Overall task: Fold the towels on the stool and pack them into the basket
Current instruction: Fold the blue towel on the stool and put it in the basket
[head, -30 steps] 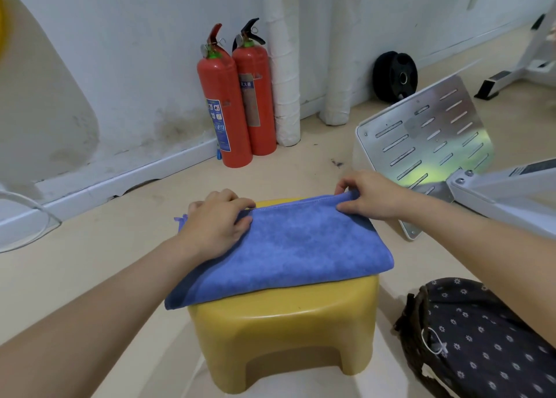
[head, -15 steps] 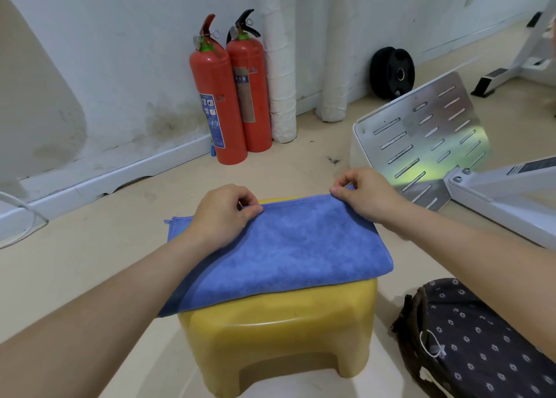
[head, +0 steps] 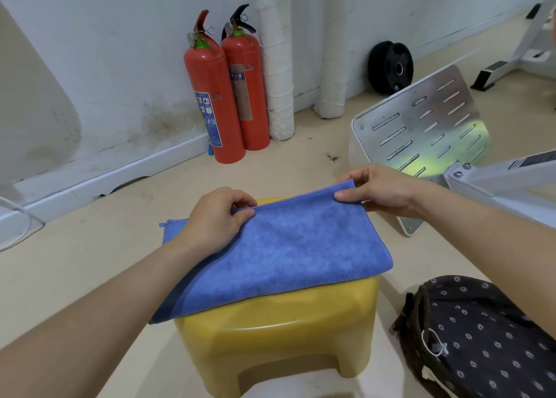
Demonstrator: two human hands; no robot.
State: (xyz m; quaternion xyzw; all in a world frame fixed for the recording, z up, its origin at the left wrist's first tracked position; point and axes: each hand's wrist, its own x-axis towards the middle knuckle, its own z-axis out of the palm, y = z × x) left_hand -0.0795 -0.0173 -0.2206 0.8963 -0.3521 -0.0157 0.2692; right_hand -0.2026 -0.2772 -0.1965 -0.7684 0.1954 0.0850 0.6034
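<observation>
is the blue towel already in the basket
No, the blue towel lies on the yellow stool, pinched by both hands; the basket stands beside it.

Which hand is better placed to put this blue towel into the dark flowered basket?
Probably the right hand: it pinches the blue microfibre towel at its far right corner, on the side where the dark floral-lined basket sits.

Two red cylindrical fire extinguishers point(head: 226, 96) stand touching each other against the stained white wall point(head: 120, 51), just beside a white wrapped pipe point(head: 276, 66). A black round weight plate point(head: 390, 68) leans on the wall farther right, behind a tilted slotted metal plate point(head: 421, 126).
</observation>
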